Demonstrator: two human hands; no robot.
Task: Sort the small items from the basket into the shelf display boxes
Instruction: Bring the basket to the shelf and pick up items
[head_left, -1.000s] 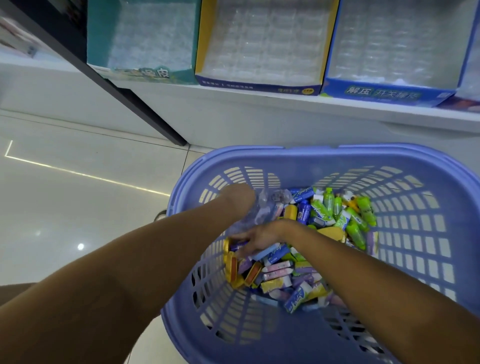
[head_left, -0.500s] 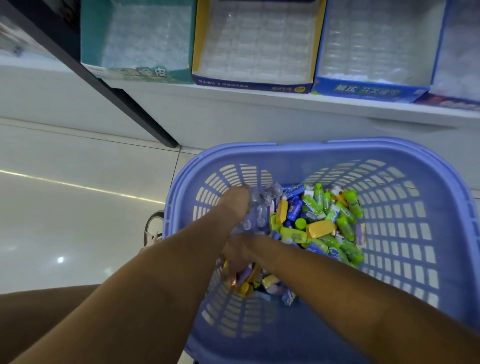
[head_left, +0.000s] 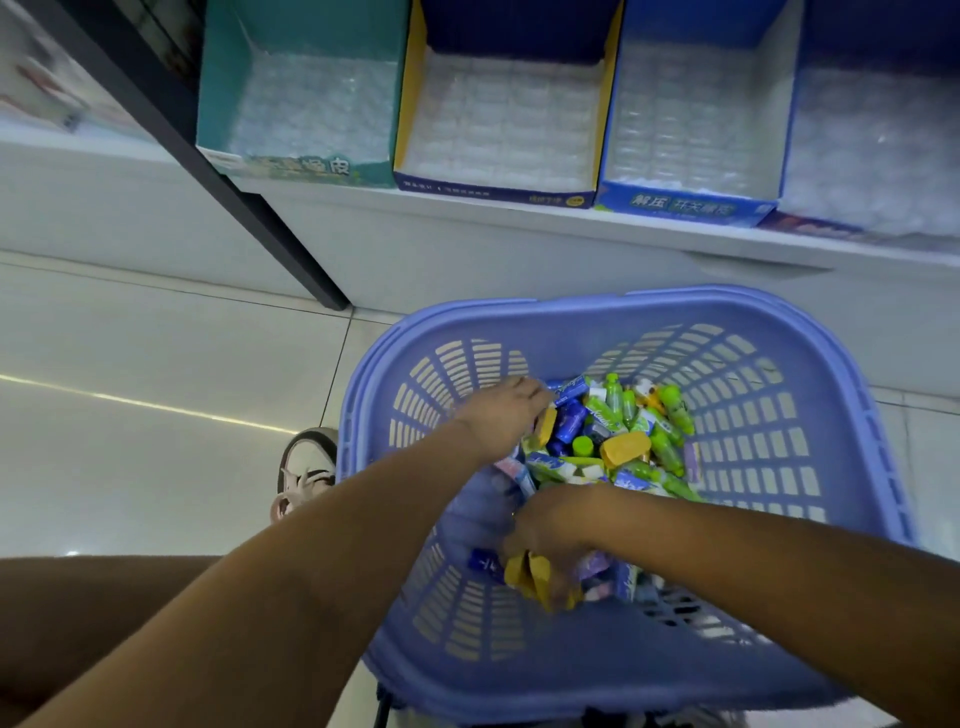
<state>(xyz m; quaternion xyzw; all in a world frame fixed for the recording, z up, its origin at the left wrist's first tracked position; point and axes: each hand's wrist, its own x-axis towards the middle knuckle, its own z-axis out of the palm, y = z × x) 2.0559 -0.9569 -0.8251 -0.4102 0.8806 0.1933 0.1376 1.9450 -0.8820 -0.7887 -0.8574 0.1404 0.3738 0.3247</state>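
A lilac slotted basket (head_left: 779, 675) stands on the floor below the shelf. It holds a pile of small items (head_left: 618, 441): green bottles, blue packs, yellow and pink pieces. My left hand (head_left: 498, 418) reaches into the pile's left side, fingers towards the blue packs. A hazy piece of clear plastic (head_left: 483, 512) hangs under its wrist, apparently held by it. Nearer me, my right hand (head_left: 553, 530) digs in and grips yellow pieces (head_left: 530, 577). On the shelf stand a teal display box (head_left: 218, 104), a yellow-sided one (head_left: 410, 104) and a blue one (head_left: 680, 205), all lined with clear trays.
A fourth box (head_left: 872, 156) shows at the far right of the white shelf (head_left: 519, 208). A black post (head_left: 218, 176) slants down to the tiled floor (head_left: 156, 338) left of the basket. My shoe (head_left: 306, 467) sits against the basket's left wall.
My left hand has shifted right over the pile, and the clear plastic now hangs below its wrist. My right hand has pulled back towards me with yellow pieces. The view has tilted up towards the shelf.
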